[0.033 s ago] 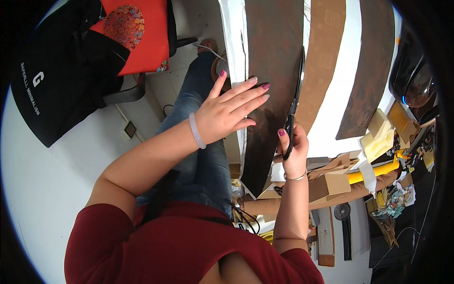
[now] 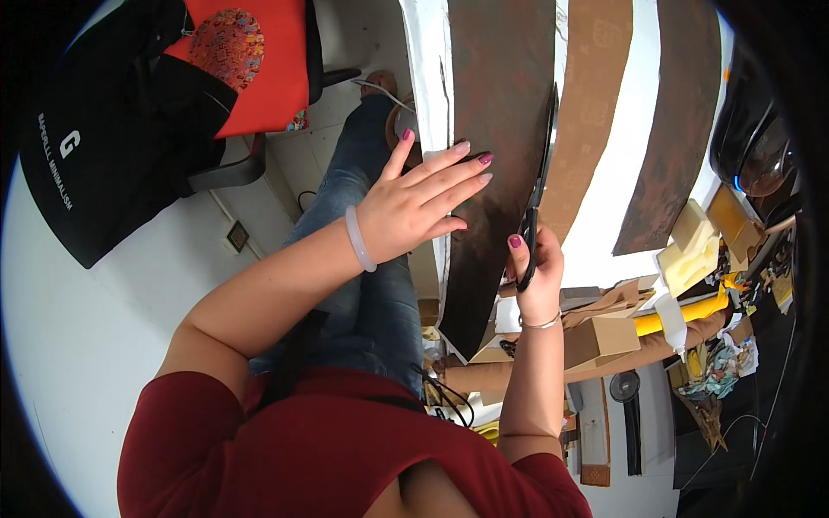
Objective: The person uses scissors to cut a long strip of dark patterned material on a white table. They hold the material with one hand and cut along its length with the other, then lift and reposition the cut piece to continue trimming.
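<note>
My left hand [image 2: 423, 194] lies flat with its fingers spread across the left edge of a long dark brown mottled strip [image 2: 501, 78], which looks like leather or thick fabric. Black-handled scissors [image 2: 544, 160] are in my right hand [image 2: 544, 259], its thumb and fingers through the handles. Their blades point away from me along the strip's right edge; the blades look close together. To the right, a lighter brown patterned strip [image 2: 596, 86] and a second dark strip [image 2: 673, 121] lie on a white surface [image 2: 635, 181]. The near end of the first strip narrows to a point over the table's front.
A cardboard box [image 2: 600, 345], yellow sponge-like blocks [image 2: 691, 250] and a yellow roll [image 2: 682, 316] crowd the right. Beyond them sit a black glossy device [image 2: 764, 164] and scraps [image 2: 721, 367]. At left, a chair arm [image 2: 229, 175] stands beside a red cloth item [image 2: 276, 86] and a black bag [image 2: 104, 147].
</note>
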`<state>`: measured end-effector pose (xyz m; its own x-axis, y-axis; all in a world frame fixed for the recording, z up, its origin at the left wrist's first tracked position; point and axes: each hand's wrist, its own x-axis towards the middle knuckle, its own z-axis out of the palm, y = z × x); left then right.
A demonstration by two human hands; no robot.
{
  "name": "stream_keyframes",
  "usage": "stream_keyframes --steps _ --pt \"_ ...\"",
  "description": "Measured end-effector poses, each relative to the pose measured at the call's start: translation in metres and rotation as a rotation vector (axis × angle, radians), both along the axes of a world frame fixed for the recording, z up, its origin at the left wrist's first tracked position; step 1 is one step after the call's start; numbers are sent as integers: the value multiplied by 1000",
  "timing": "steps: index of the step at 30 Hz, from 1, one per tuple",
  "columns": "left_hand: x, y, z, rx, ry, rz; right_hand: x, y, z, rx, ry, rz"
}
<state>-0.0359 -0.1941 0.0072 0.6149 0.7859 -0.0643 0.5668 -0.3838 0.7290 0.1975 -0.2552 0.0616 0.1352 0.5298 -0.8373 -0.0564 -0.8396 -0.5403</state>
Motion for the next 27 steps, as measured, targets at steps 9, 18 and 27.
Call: stream_keyframes --steps 9,18,27 --pt "-1 -3 -1 -25 2 -2 -5 20 -4 14 -37 23" --pt "-2 -12 16 -73 23 -38 9 1 -3 -21 0 45" --pt "6 86 7 88 150 234 21 2 -8 21 55 66"
